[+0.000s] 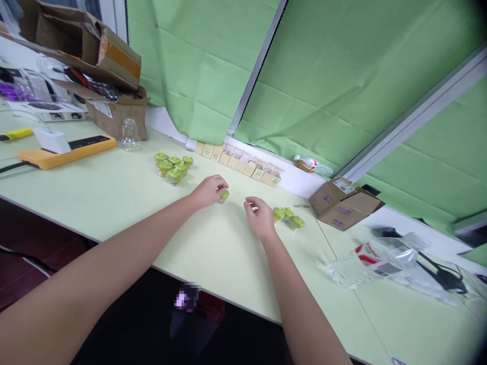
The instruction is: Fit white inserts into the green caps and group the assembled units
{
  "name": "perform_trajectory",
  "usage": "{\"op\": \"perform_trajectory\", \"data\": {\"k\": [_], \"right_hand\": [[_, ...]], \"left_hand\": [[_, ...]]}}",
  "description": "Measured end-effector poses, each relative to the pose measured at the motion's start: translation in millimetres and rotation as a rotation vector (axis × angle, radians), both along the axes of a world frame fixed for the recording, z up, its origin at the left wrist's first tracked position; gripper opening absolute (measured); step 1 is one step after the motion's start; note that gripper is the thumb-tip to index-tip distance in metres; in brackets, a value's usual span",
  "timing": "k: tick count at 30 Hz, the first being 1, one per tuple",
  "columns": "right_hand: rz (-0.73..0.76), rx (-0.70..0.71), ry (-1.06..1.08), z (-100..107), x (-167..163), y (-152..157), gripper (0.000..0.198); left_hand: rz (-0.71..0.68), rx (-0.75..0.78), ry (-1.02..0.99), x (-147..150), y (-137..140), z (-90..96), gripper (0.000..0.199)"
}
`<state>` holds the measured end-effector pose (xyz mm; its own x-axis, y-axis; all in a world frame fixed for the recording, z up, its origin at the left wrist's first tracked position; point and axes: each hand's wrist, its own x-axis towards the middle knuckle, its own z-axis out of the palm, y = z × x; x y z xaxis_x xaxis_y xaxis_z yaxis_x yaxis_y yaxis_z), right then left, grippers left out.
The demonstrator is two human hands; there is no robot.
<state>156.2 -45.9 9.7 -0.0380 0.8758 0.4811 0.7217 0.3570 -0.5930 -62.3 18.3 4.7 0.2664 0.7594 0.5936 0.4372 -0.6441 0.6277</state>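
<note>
My left hand [210,190] is closed on a small clear jar with a green lid [225,195], just above or on the table; I cannot tell which. My right hand [259,215] is to its right, fingers loosely bent and slightly apart, with nothing visible in them. Close beside its wrist stand a few similar green-lidded jars [296,222] with yellowish contents. Farther left, a cluster of several such jars [174,175] stands on the table.
A row of small cardboard boxes [240,161] lines the wall on the pale table [213,248]. To the left are an orange power strip [79,152], a clear plastic cup [130,136] and cartons [117,114]. At right are a carton [342,205], a lying bottle [312,165] and plastic packaging [376,261].
</note>
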Motion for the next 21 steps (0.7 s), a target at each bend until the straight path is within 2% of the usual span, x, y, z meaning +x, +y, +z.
{"op": "perform_trajectory", "data": {"k": [3, 6, 8, 12, 16, 18, 21], "right_hand": [[0.074, -0.084, 0.059, -1.0, -4.2, -1.8, 0.03], [0.219, -0.175, 0.134, -2.0, -7.4, -2.6, 0.029], [0.272, -0.215, 0.181, -2.5, -8.1, -1.8, 0.026], [0.254, -0.23, 0.245, -3.2, -7.2, 0.4, 0.025], [0.28, -0.223, 0.308, -4.3, -7.2, 1.6, 0.026], [0.262, -0.213, 0.344, -4.8, -7.5, 2.6, 0.027], [0.226, -0.209, 0.389, -6.0, -8.2, 4.6, 0.028]], "left_hand": [[-0.196, -0.135, -0.181, 20.8, -11.8, -2.6, 0.011], [-0.351, -0.272, -0.307, 35.7, -19.3, -6.7, 0.014], [-0.336, -0.297, -0.35, 38.9, -20.5, -8.8, 0.02], [-0.275, -0.324, -0.348, 34.3, -19.9, -9.2, 0.032], [-0.445, -0.437, -0.266, 30.8, -25.4, -7.8, 0.046], [-0.512, -0.433, -0.205, 31.1, -29.4, -7.9, 0.05], [-0.483, -0.369, -0.142, 31.9, -32.1, -8.2, 0.049]]}}
